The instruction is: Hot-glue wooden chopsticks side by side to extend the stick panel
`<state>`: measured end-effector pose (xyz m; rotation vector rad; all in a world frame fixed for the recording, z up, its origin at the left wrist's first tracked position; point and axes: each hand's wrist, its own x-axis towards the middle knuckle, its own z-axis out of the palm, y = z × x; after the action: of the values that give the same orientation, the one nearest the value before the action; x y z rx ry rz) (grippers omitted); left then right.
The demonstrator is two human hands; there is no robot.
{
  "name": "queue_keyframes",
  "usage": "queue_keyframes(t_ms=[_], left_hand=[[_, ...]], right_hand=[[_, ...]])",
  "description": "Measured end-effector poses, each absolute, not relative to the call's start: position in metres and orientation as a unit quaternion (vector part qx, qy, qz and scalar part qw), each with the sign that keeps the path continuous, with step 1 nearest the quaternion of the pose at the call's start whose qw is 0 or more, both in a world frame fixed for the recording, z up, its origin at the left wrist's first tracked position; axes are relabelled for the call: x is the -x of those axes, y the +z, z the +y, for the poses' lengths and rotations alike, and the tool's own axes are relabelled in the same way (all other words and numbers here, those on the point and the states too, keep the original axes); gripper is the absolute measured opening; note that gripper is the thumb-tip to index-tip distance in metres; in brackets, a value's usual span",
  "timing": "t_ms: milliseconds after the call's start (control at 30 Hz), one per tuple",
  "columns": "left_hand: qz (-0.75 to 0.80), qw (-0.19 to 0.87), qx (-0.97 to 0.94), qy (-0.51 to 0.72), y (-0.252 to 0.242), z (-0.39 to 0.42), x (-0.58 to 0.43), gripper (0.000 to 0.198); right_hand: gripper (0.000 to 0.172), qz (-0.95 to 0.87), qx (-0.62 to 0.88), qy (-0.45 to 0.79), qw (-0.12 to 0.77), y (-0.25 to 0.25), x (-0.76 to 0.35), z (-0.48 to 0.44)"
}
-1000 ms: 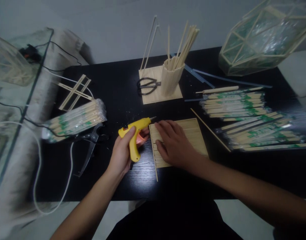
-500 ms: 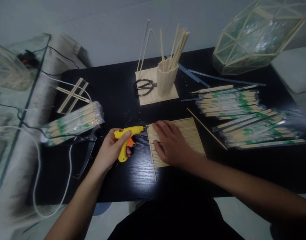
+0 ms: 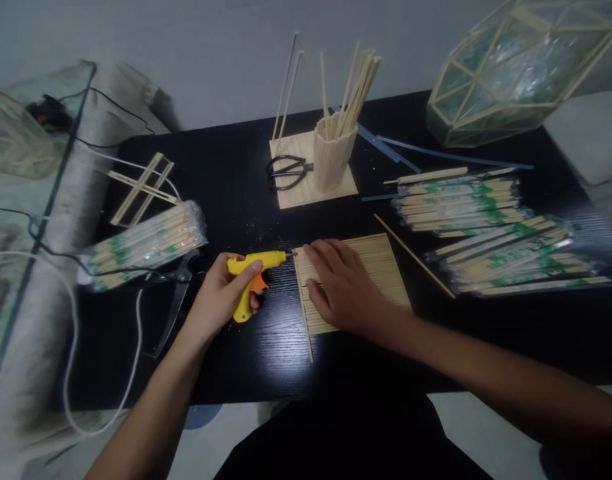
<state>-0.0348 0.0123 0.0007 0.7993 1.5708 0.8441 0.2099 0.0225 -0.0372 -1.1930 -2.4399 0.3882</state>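
Observation:
My left hand is wrapped round a yellow hot glue gun with an orange trigger. The gun's metal nozzle points right, at the upper left corner of a square panel of thin wooden sticks. My right hand rests on that panel with its fingers stretched out, the fingertips near its left edge. Along this edge runs a thin stick, its lower end jutting past the panel. Part of the panel is hidden under my right hand.
Behind stands a stick holder full of sticks, with black-handled scissors beside it. Packs of wrapped sticks lie right and left. A single stick lies right of the panel. A geometric stick frame stands back right.
The left hand and glue gun have shifted very slightly left, with the nozzle still at the panel's corner. The right hand stays in place on the panel.

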Motion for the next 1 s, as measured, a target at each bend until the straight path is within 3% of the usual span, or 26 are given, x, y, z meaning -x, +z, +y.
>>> queue_keyframes(t_ms=[1000], left_hand=[[0.671,0.563,-0.343,0.340,0.000,0.001,0.037,0.061]], right_hand=[[0.055,-0.872,0.423,0.126,0.213,-0.041,-0.210,0.022]])
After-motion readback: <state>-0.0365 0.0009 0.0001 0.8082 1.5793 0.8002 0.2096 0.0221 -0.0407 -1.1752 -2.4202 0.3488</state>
